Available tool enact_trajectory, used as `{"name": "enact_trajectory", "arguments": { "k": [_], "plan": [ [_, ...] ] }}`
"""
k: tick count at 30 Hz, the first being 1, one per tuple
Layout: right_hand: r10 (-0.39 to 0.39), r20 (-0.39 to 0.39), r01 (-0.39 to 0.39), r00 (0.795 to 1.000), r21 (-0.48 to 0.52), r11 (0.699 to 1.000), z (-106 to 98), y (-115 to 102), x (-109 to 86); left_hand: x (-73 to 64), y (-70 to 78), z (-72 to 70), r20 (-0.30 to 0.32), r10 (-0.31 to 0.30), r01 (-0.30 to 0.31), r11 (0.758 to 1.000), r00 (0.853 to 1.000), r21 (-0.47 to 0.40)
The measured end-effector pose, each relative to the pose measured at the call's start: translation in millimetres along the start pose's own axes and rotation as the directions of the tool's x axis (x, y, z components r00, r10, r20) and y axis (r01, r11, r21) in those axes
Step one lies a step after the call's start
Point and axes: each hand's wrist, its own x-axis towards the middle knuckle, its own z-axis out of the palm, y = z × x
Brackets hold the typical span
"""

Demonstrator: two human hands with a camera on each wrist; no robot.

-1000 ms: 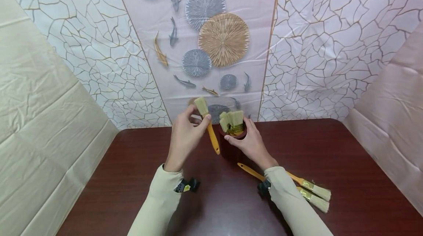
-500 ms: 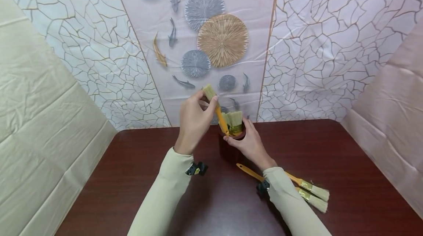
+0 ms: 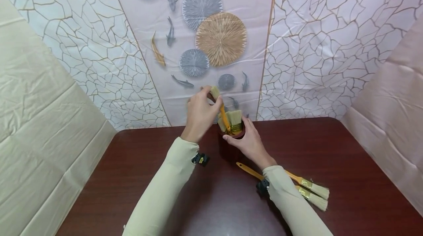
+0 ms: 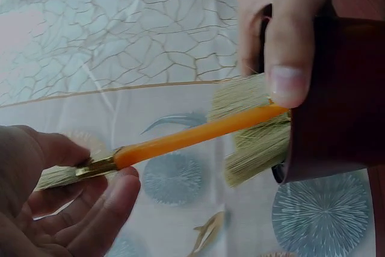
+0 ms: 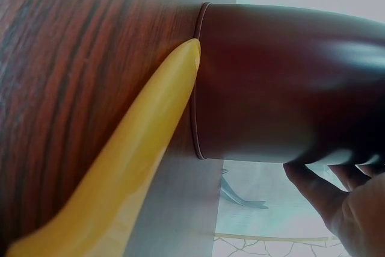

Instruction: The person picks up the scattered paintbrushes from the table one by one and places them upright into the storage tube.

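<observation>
My left hand (image 3: 200,114) pinches a paintbrush (image 4: 192,136) by its metal ferrule, bristles up and yellow handle slanting down. The handle's tip is at the mouth of a dark red cup (image 5: 264,82), overlapped by the right thumb in the left wrist view. Several paintbrushes (image 3: 235,120) stand in the cup with their pale bristles above the rim. My right hand (image 3: 251,142) grips the cup near its rim from the right, thumb in front and fingers around the far side. The cup stands upright on the table.
Two more paintbrushes lie on the dark wood table (image 3: 148,177), partly under the right forearm: an upper brush (image 3: 319,191) and a lower brush (image 3: 317,202). A yellow handle (image 5: 132,142) points at the cup's base. Behind the table hangs a patterned cloth (image 3: 195,26).
My left hand has moved right and up, bringing the paintbrush from beside the cup to over it, with its handle end now down at the mouth. The right hand has stayed on the cup.
</observation>
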Motion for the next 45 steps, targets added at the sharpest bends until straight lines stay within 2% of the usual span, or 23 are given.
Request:
{"name": "enact_trajectory", "arguments": {
  "k": [5, 8, 11, 16, 21, 28, 30, 32, 35, 38, 41, 45],
  "plan": [
    [-0.004, -0.001, 0.004, 1.0, 0.002, 1.0, 0.2, 0.6, 0.8, 1.5, 1.2, 10.3, 0.099, -0.022, 0.005, 0.985, 0.995, 0.171],
    [0.0, -0.003, 0.0, 1.0, 0.003, 1.0, 0.1, 0.7, 0.4, -1.0, 1.5, 17.1, 0.133, -0.028, -0.01, 0.96, 0.991, 0.279],
    [-0.002, -0.007, 0.002, 1.0, 0.003, 1.0, 0.2, 1.3, 0.3, -4.4, 0.6, 24.2, 0.145, -0.025, -0.027, 0.938, 0.989, 0.346],
    [-0.018, -0.013, 0.018, 1.0, -0.003, 1.0, 1.6, 2.6, 1.3, -9.3, -2.4, 35.9, 0.144, -0.015, -0.043, 0.919, 0.989, 0.392],
    [-0.036, -0.018, 0.036, 0.999, -0.001, 0.999, 2.2, 3.6, 1.1, -13.7, -4.2, 46.4, 0.146, 0.0, -0.059, 0.916, 0.989, 0.397],
    [-0.036, -0.017, 0.036, 0.999, -0.012, 0.999, 0.5, 2.1, 1.0, -16.3, -14.2, 54.5, 0.118, 0.064, -0.113, 0.877, 0.991, 0.468],
    [-0.028, -0.021, 0.028, 0.999, -0.015, 1.0, 0.1, 2.0, 1.5, -15.6, -20.6, 55.6, 0.115, 0.085, -0.127, 0.888, 0.99, 0.442],
    [-0.025, -0.025, 0.024, 0.999, -0.019, 1.0, 0.2, 1.3, 2.0, -15.3, -28.4, 55.9, 0.109, 0.108, -0.142, 0.914, 0.988, 0.38],
    [-0.027, -0.026, 0.027, 0.999, -0.015, 1.0, 0.5, 0.7, 2.3, -17.6, -39.3, 54.7, 0.086, 0.138, -0.155, 0.956, 0.987, 0.247],
    [-0.042, -0.021, 0.042, 0.999, -0.003, 0.999, 0.9, 1.3, 2.4, -22.8, -47.7, 50.4, 0.04, 0.145, -0.148, 0.984, 0.989, 0.101],
    [-0.051, -0.019, 0.051, 0.999, 0.009, 0.999, 0.9, 3.1, 1.8, -29.4, -53.0, 41.2, 0.019, 0.119, -0.117, 0.991, 0.993, -0.061],
    [-0.053, -0.008, 0.053, 0.999, 0.031, 0.998, -0.7, 3.4, 0.2, -40.1, -60.7, 23.9, 0.049, 0.077, -0.063, 0.97, 0.996, -0.237]
  ]
}}
